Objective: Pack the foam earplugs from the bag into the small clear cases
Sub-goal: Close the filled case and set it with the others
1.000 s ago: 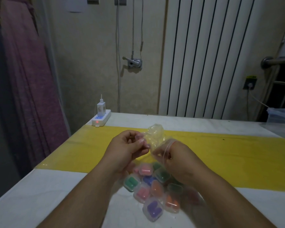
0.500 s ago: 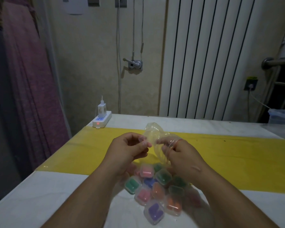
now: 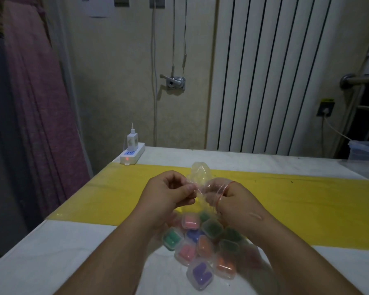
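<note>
A clear plastic bag (image 3: pixel 200 174) lies on the table with its mouth lifted between my hands. Inside its lower part sit several small clear cases (image 3: pixel 200 273) holding pink, green, blue, orange and purple foam earplugs. My left hand (image 3: pixel 168 194) pinches the left side of the bag's mouth between thumb and fingers. My right hand (image 3: pixel 232 201) grips the right side of the mouth, where a red rubber band (image 3: pixel 223 193) stretches over its fingers.
A yellow strip (image 3: pixel 296 209) runs across the white table (image 3: pixel 51 252). A white power strip with a charger (image 3: pixel 132 151) sits at the far left corner. A clear lidded box (image 3: pixel 364 150) stands at the far right. A radiator and wall are behind.
My right hand rose to the bag's mouth and closed in on my left hand; the red band now stretches over its fingers. The bag's top stands a little more open.
</note>
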Tool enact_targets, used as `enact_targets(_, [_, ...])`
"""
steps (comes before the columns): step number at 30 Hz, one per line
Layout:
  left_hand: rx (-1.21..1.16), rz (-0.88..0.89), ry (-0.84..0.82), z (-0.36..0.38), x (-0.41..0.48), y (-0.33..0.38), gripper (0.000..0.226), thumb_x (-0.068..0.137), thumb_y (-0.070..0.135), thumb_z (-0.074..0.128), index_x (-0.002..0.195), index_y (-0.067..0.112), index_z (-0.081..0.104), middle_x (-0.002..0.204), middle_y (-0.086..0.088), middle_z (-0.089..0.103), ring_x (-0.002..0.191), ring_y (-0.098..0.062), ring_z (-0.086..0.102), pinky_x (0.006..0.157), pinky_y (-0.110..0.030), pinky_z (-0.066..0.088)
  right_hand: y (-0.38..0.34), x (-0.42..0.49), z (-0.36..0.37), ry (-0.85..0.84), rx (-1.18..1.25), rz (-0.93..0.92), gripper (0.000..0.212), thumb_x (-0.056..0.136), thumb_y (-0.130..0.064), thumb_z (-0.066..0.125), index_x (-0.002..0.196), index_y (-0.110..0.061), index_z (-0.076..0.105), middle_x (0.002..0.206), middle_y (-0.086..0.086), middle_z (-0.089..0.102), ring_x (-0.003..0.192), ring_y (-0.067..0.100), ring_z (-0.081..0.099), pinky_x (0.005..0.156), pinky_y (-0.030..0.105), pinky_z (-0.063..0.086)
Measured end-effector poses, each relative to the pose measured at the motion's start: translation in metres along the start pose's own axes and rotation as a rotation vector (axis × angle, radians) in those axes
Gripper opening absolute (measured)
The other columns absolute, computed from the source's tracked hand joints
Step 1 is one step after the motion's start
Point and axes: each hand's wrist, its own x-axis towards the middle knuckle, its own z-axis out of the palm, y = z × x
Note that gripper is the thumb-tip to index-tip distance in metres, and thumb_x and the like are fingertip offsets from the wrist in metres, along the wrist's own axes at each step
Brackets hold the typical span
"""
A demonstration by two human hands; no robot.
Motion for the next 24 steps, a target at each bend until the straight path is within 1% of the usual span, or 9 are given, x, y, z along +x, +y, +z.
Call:
enact_targets(1, [-0.002,-0.005,-0.009,0.0,0.0,0.0,0.007,0.085,-0.01,0.063,0.09,-0.008,0.058,0.073,-0.016,0.066,0.063,-0.017,0.067,0.06,-0.025,0.058,0.002,0.001,0.002,0.039,0.01,-0.001,0.014,0.092,-0.008,0.057,0.088,-0.02,0.066,0.068,-0.006,0.061,0.058,0.007,0.05,0.056,0.024,0.04])
enact_targets(2, [0.001,-0.008,-0.021,-0.001,0.0,0.0,0.006,0.085,-0.011,0.061,0.089,-0.008,0.058,0.072,-0.014,0.067,0.063,-0.016,0.067,0.06,-0.024,0.058,0.003,0.001,0.003,0.067,0.014,-0.007,0.011,0.09,-0.011,0.06,0.087,-0.02,0.064,0.072,-0.002,0.061,0.06,0.01,0.05,0.057,0.026,0.04])
enact_targets(4, [0.013,-0.012,-0.04,-0.001,0.0,-0.001,0.008,0.085,-0.013,0.061,0.085,-0.006,0.058,0.071,-0.013,0.066,0.065,-0.018,0.067,0.063,-0.026,0.058,0.003,0.001,0.003,0.098,-0.052,-0.043,0.006,0.088,-0.017,0.067,0.082,-0.02,0.065,0.076,-0.003,0.063,0.064,0.011,0.053,0.061,0.027,0.042])
enact_targets(9, [0.01,-0.007,-0.066,-0.001,0.001,-0.002,0.021,0.08,-0.022,0.059,0.077,-0.001,0.057,0.071,-0.012,0.064,0.074,-0.024,0.066,0.072,-0.033,0.06,-0.002,-0.001,0.002,0.129,-0.09,-0.083,0.01,0.083,-0.026,0.074,0.075,-0.022,0.07,0.078,-0.005,0.064,0.069,0.011,0.058,0.061,0.028,0.046])
enact_targets(11, [0.02,-0.003,-0.064,-0.002,0.001,-0.003,0.024,0.078,-0.023,0.059,0.074,0.0,0.056,0.069,-0.011,0.063,0.074,-0.025,0.066,0.072,-0.034,0.06,-0.004,-0.003,0.003,0.123,-0.117,-0.092,0.01,0.083,-0.028,0.074,0.076,-0.02,0.072,0.079,-0.003,0.065,0.071,0.014,0.06,0.064,0.031,0.048])
enact_targets(14, [0.029,-0.009,-0.059,-0.001,0.001,-0.004,0.023,0.078,-0.022,0.061,0.073,0.0,0.055,0.068,-0.012,0.062,0.074,-0.026,0.065,0.07,-0.034,0.06,-0.008,-0.005,0.003,0.131,-0.16,-0.095,0.015,0.085,-0.028,0.072,0.079,-0.015,0.072,0.082,0.003,0.066,0.076,0.018,0.061,0.065,0.03,0.047])
enact_targets(20, [0.049,-0.001,-0.057,0.0,-0.001,-0.001,0.006,0.084,-0.003,0.067,0.085,-0.004,0.061,0.076,-0.016,0.062,0.07,-0.023,0.064,0.069,-0.034,0.058,-0.008,-0.005,0.002,0.159,-0.183,-0.064,0.023,0.086,-0.036,0.069,0.078,-0.015,0.066,0.076,0.006,0.066,0.065,0.013,0.055,0.059,0.028,0.043])
enact_targets(22, [0.076,0.008,-0.046,0.0,-0.001,-0.001,0.007,0.085,-0.003,0.066,0.087,-0.006,0.061,0.075,-0.017,0.061,0.067,-0.021,0.065,0.065,-0.029,0.057,-0.007,-0.004,0.002,0.175,-0.144,-0.064,0.021,0.085,-0.036,0.071,0.078,-0.016,0.068,0.075,0.003,0.067,0.068,0.014,0.058,0.061,0.028,0.045])
enact_targets(24, [0.045,0.005,-0.046,0.0,-0.001,-0.002,0.008,0.084,-0.007,0.065,0.085,-0.003,0.058,0.072,-0.015,0.06,0.064,-0.021,0.065,0.062,-0.028,0.056,-0.007,-0.003,0.001,0.171,-0.126,-0.062,0.014,0.087,-0.032,0.07,0.079,-0.02,0.072,0.075,-0.003,0.068,0.069,0.009,0.06,0.06,0.026,0.045])
